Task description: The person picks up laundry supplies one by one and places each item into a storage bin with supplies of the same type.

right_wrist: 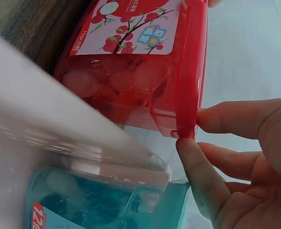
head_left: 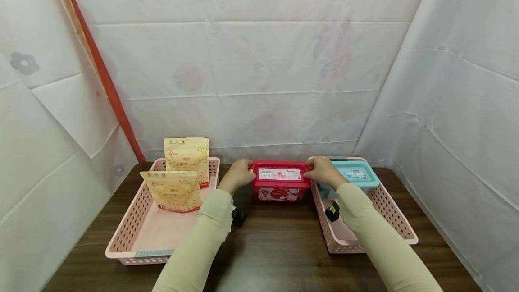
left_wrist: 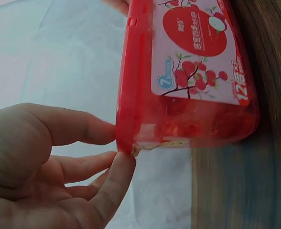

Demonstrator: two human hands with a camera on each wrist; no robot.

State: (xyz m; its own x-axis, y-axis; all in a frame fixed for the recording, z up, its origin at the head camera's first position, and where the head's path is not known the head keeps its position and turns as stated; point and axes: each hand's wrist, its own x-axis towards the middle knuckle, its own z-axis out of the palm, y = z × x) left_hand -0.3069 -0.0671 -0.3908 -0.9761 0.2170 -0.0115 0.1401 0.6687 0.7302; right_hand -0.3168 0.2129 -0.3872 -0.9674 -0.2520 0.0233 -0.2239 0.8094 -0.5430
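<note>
Between both hands stands a red plastic box [head_left: 279, 183] with a lidded top and a cherry-print label, on the dark table between two baskets. My left hand [head_left: 238, 175] pinches the left end of its lid rim, thumb and fingers at the edge in the left wrist view [left_wrist: 78, 162]. At the opposite end, my right hand [head_left: 323, 172] pinches the lid rim between thumb and finger, seen closely in the right wrist view [right_wrist: 241, 152]. Through the clear red wall, rounded contents show faintly. The box's underside is hidden.
A pink basket [head_left: 125, 231] on the left holds two yellow pouches [head_left: 174, 191] standing up. The right pink basket [head_left: 389, 211], close beside the red box, holds a teal-lidded box [head_left: 358, 175] at its far end. White sheeting [head_left: 251, 66] hangs behind the table.
</note>
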